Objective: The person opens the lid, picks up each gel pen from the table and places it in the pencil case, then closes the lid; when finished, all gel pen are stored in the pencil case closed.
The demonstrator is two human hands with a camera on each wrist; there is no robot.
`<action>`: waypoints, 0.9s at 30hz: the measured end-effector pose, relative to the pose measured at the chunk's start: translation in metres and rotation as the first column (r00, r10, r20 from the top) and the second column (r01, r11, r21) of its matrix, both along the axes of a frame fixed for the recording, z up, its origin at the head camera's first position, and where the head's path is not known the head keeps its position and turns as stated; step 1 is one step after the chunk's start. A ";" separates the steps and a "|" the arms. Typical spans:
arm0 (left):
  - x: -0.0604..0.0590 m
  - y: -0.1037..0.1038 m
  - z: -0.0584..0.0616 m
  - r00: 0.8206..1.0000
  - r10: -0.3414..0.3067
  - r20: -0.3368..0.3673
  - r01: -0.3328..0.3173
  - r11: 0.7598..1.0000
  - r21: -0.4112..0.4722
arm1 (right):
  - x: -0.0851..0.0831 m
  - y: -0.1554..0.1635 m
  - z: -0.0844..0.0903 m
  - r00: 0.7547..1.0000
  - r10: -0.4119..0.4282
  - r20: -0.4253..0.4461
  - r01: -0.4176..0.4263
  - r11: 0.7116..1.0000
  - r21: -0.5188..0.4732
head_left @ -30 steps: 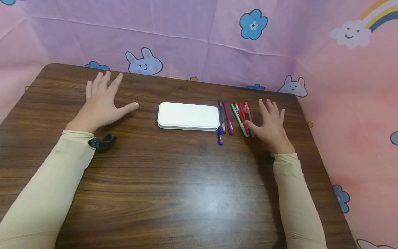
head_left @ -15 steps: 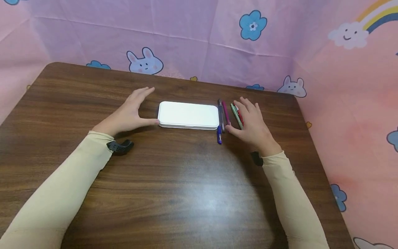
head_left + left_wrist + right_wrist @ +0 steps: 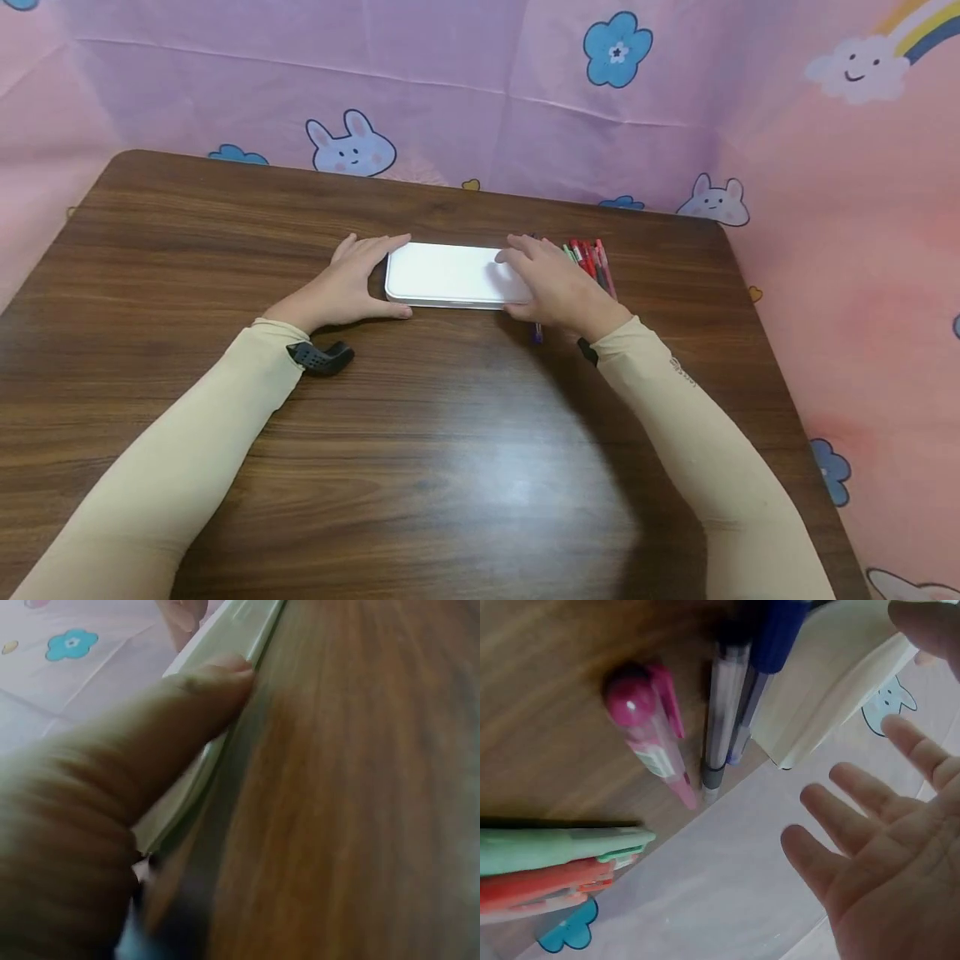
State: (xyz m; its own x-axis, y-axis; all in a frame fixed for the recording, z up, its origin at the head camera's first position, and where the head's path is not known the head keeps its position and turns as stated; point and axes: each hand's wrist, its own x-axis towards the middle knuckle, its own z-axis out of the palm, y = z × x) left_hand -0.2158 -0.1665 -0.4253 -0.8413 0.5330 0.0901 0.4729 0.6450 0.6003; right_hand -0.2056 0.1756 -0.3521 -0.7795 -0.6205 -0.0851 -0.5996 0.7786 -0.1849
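A flat white pencil case [image 3: 442,273] with rounded corners lies on the table. My left hand [image 3: 341,283] spans its left end, thumb at the near edge and index finger by the far edge. In the left wrist view the straight thumb [image 3: 172,716] overlaps the case's side. My right hand [image 3: 551,287] is over the right end, fingertips above the lid; the right wrist view shows its fingers spread. Close to that end lie a blue pen [image 3: 776,637], a clear grey pen [image 3: 724,705] and a magenta pen [image 3: 649,724], mostly hidden from the head view.
Right of my right hand lie red pens [image 3: 587,258] and a green pen [image 3: 562,849], side by side. The brown wooden table [image 3: 420,467] meets a patterned cloth [image 3: 465,108] at its far and right edges.
Both hands have moved inward to the ends of the pencil case, the left one rightward and the right one leftward across the pens. The case and pens stay where they were.
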 end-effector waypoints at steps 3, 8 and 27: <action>-0.002 0.006 0.001 1.000 -0.006 0.001 0.006 1.000 0.012 | -0.004 -0.001 0.001 0.999 -0.001 0.041 0.000 1.000 0.024; -0.006 0.013 0.002 1.000 -0.015 -0.017 0.015 1.000 -0.017 | -0.005 -0.002 0.004 0.994 0.013 0.107 -0.017 0.999 0.045; -0.002 0.009 0.003 1.000 0.003 -0.019 -0.004 0.999 -0.032 | -0.016 -0.008 0.009 0.986 0.160 0.049 -0.164 0.982 0.089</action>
